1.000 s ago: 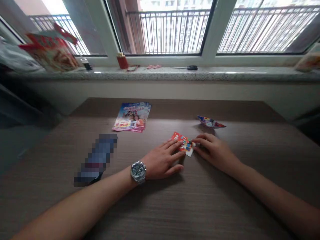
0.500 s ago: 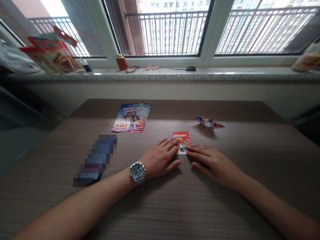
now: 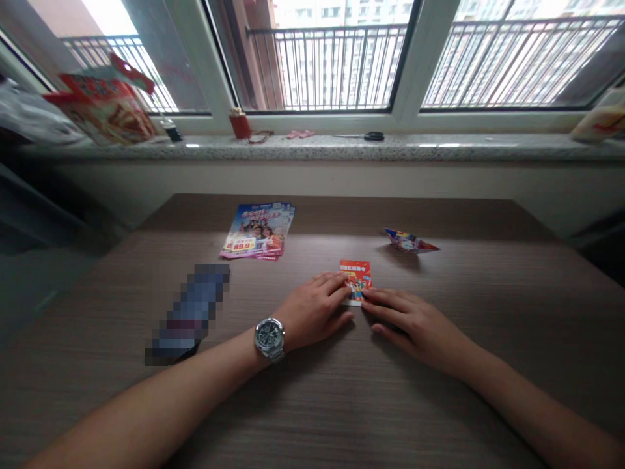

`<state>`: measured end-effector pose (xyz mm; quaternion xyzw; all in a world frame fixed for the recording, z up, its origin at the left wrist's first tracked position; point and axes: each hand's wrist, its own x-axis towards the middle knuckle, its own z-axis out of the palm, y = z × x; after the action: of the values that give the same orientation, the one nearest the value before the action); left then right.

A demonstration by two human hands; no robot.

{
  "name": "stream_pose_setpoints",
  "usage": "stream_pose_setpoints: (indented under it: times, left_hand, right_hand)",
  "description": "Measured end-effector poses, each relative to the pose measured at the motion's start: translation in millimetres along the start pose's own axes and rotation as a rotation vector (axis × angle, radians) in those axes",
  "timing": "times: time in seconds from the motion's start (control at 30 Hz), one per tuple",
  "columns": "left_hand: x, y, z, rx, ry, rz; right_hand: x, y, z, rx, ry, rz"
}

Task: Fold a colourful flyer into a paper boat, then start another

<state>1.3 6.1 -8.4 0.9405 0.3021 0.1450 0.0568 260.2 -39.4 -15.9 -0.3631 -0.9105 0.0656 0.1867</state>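
Observation:
A small folded red leaflet (image 3: 356, 275) lies flat on the brown wooden table (image 3: 312, 404). My left hand (image 3: 315, 309), with a metal watch on its wrist, rests beside it with its fingertips on the leaflet's lower left corner. My right hand (image 3: 413, 319) lies flat on the table, fingers stretched out and touching the leaflet's lower right edge. Neither hand grips anything. A folded paper boat (image 3: 410, 241) sits behind and to the right of the leaflet.
A stack of colourful flyers (image 3: 258, 230) lies at the table's far left. A blurred-out dark object (image 3: 188, 312) lies left of my left arm. The stone window sill (image 3: 342, 148) holds a red cup (image 3: 239, 122), scissors (image 3: 374, 136) and a red snack bag (image 3: 105, 104).
The leaflet turned from tilted to square on the table. Both hands went from pinching it to resting flat at its near edge, and my right hand slid left and nearer.

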Motion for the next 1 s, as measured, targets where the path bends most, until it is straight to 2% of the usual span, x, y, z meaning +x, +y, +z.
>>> stream_pose_setpoints:
  times: [0.33, 0.83, 1.0]
  left_hand:
    - [0.1, -2.2, -0.1, 0.006, 0.044, 0.018]
    - [1.7, -3.4, 0.9, 0.063, 0.077, 0.039]
    - [3.0, -1.8, 0.3, 0.075, 0.085, 0.026]
  right_hand:
    - [1.9, -2.4, 0.4, 0.043, -0.009, -0.045]
    - [3.3, 2.0, -3.3, 0.158, 0.005, -0.039]
    - [1.5, 1.5, -7.4, 0.221, 0.113, 0.024]
